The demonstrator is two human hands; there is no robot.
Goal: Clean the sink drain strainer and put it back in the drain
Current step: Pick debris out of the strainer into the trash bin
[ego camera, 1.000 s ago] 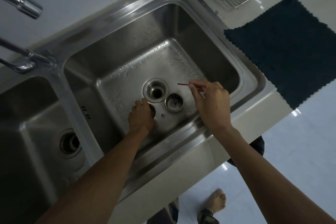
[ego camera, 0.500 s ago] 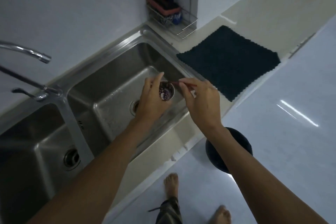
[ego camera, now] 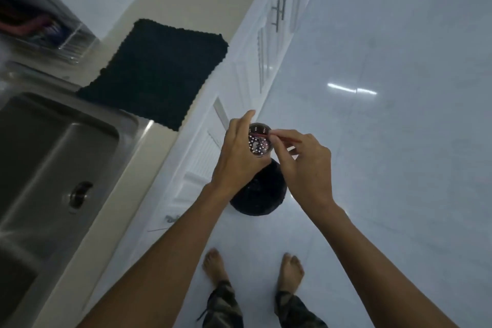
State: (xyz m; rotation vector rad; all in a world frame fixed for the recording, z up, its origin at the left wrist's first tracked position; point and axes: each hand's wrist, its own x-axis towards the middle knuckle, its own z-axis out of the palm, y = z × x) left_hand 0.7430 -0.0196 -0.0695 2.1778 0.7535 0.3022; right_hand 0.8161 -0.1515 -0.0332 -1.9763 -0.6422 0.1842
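My left hand grips the small round metal drain strainer, tilted so its perforated bottom and some dark debris inside show. My right hand pinches a thin red stick whose tip reaches into the strainer. Both hands hover above a black waste bin on the floor, away from the steel sink. The sink's open drain hole shows at the left.
A dark cloth mat lies on the counter right of the sink, and a wire rack stands at the back left. White cabinet fronts run below the counter. Glossy white floor spreads to the right, with my bare feet below.
My left hand lifted the strainer out of the sink and carried it right, over the bin. My right hand followed, bringing the red stick into the strainer. The view swung from the sink toward the floor.
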